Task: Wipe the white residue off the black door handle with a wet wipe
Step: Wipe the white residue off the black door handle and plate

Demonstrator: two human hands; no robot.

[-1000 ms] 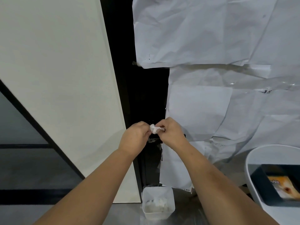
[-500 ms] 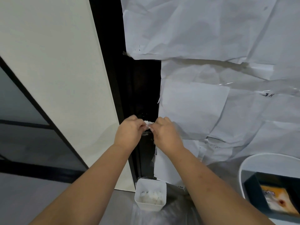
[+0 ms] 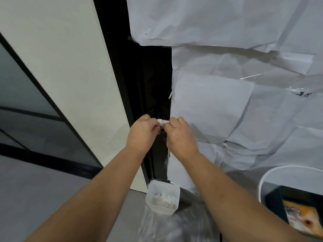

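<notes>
Pinching the wipe (image 3: pixel 162 122) between both hands, left (image 3: pixel 142 132) and right (image 3: pixel 180 135), fingers clamped on it, we judge it soft and limp. We should bunch it firmly against the handle (image 3: pixel 160 137).

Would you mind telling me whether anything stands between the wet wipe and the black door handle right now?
Nothing visible does. The left hand and right hand pinch the wet wipe together right at the black door. The handle itself is mostly hidden behind the hands, so actual contact cannot be confirmed.
</notes>
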